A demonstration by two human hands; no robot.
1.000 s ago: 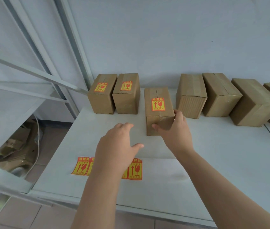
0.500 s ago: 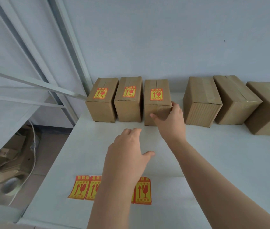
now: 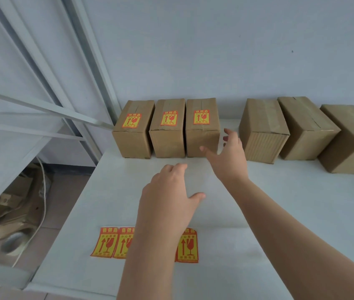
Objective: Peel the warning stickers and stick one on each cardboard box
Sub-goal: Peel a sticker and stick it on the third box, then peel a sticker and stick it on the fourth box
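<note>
Three cardboard boxes with red-and-yellow warning stickers on top stand side by side at the back left: the first (image 3: 133, 135), the second (image 3: 167, 133) and the third (image 3: 202, 128). Right of a gap stand plain boxes without stickers (image 3: 262, 131), (image 3: 306, 128), (image 3: 349, 137). My right hand (image 3: 228, 156) hovers open just right of the third box, fingers spread, off the cardboard. My left hand (image 3: 169, 198) floats open over the white table. A strip of warning stickers (image 3: 111, 242) lies near the front edge, partly hidden by my left forearm.
The white table (image 3: 291, 202) ends at the left, where a metal shelf frame (image 3: 41, 105) stands. On the floor below left lie cardboard scraps (image 3: 13, 202) and a tape roll (image 3: 12, 245). A blue-grey wall runs behind the boxes.
My right hand pushed the third stickered box back against the wall beside the other two, then let go of it. My left hand stayed hovering over the table.
</note>
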